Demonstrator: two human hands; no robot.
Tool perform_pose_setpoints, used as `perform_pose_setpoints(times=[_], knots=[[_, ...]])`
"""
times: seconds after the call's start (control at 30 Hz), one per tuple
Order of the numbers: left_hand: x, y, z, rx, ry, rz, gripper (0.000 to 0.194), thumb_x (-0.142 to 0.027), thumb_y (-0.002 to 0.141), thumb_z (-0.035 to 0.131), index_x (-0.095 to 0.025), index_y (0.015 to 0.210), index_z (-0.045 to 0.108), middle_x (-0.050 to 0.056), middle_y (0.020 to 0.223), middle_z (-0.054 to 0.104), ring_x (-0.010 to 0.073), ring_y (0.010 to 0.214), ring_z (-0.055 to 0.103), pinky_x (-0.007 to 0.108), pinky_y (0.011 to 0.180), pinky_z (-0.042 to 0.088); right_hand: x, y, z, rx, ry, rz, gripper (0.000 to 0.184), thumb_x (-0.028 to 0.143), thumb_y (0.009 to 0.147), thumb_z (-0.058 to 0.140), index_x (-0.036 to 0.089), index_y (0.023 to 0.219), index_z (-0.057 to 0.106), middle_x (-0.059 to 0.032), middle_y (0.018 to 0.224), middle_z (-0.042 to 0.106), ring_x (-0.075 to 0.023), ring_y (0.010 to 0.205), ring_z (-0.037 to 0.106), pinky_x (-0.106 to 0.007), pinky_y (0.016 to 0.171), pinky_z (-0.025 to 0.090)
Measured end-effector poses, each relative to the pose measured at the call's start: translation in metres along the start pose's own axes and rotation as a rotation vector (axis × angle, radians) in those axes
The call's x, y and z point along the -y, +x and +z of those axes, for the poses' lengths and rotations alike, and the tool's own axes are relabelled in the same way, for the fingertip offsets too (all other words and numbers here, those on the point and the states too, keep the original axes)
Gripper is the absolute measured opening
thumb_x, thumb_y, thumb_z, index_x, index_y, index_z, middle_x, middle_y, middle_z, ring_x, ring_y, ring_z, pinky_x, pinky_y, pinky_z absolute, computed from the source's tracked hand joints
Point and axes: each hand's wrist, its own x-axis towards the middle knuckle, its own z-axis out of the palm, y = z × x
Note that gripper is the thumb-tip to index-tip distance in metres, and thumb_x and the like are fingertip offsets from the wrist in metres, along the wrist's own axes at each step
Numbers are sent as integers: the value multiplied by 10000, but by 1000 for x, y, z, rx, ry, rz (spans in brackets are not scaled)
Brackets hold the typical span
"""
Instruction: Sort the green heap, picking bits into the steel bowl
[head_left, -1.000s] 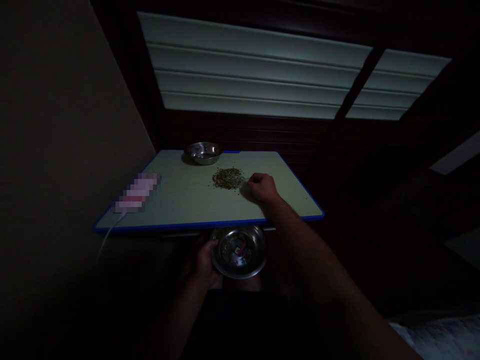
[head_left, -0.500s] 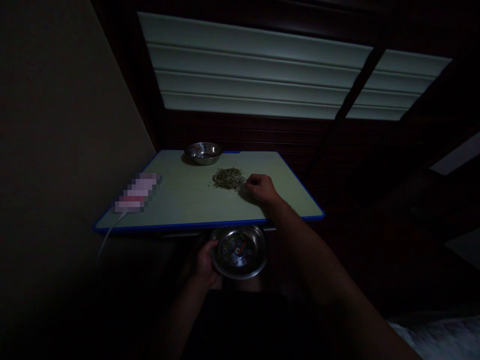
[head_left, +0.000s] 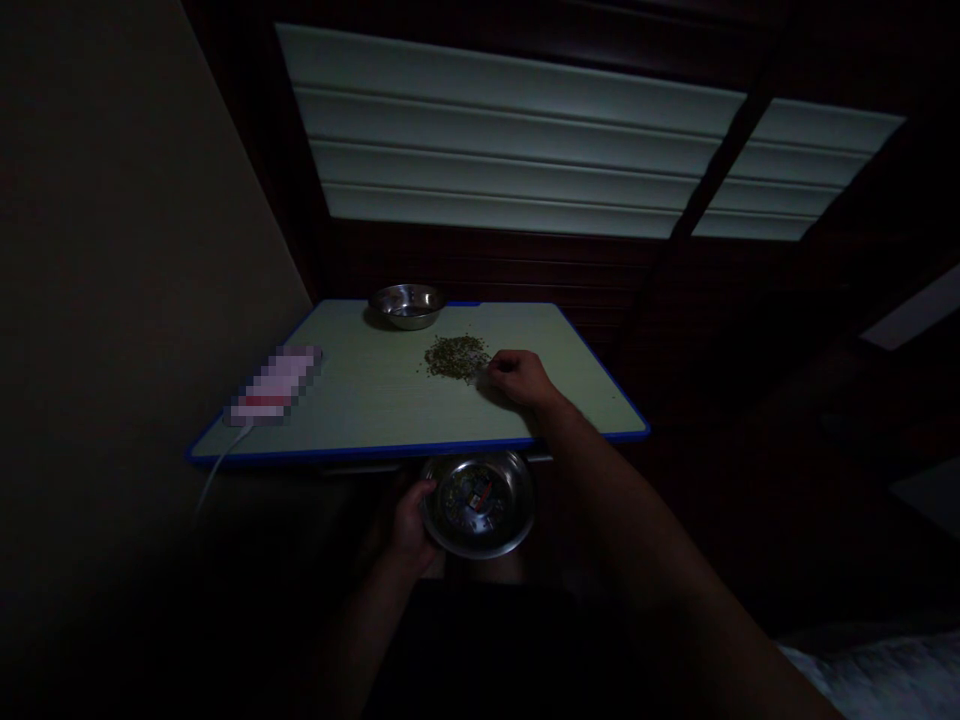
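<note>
Just below the near edge of the table, my left hand grips the left rim of a shiny metal bowl, thumb over the rim. Small bits and a label-like patch show dimly at the bowl's bottom. Over the table my right hand is closed, fingers curled in a pinch, at the right side of a loose pile of small greenish-brown grains. A faint pale, see-through shape shows by its fingertips; it is too dim to name.
A second metal bowl stands at the table's back left. A blurred pink phone-like object with a white cable lies at the left. The pale table has a blue edge, with a wall on its left and dark slatted panels behind.
My right hand has shifted very slightly left at the edge of the grain pile. My left hand and the bowl in it stay put.
</note>
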Motion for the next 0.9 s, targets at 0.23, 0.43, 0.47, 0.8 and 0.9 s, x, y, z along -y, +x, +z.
perform_pose_setpoints(times=[0.23, 0.43, 0.47, 0.8, 0.9], knots=[[0, 0, -1, 3, -6, 4, 136, -199, 639, 644, -118, 733, 701, 76, 686, 730, 218, 650, 675, 312, 625, 545, 4, -1, 0, 50, 102, 28, 174, 302, 658, 590, 144, 674, 659, 6, 624, 605, -117, 614, 511, -245, 611, 383], [-1, -1, 0, 0, 4, -19, 144, -203, 659, 614, -117, 732, 703, 86, 689, 731, 233, 667, 686, 322, 627, 549, 5, -1, 0, 63, 149, 71, 139, 274, 626, 592, 146, 650, 640, 14, 610, 592, -115, 598, 500, -239, 594, 383], [-2, -1, 0, -5, 8, -20, 144, -204, 658, 611, -120, 732, 702, 89, 696, 733, 242, 680, 691, 328, 628, 551, 5, -1, 0, 39, 136, 61, 144, 279, 640, 583, 148, 654, 639, 12, 615, 596, -117, 603, 505, -240, 599, 385], [-3, -3, 3, -8, -8, -21, 72, -178, 646, 626, -144, 679, 680, 71, 645, 716, 226, 637, 683, 300, 576, 540, -2, 1, -1, -89, -61, -36, 169, 269, 715, 524, 167, 714, 659, 1, 663, 637, -134, 647, 549, -259, 644, 391], [-2, -2, 1, -12, 1, -22, 59, -185, 644, 630, -154, 666, 675, 52, 610, 701, 217, 608, 672, 298, 555, 538, -2, 1, 0, -76, -58, -30, 168, 271, 705, 530, 166, 708, 661, 5, 659, 630, -133, 643, 541, -258, 646, 390]])
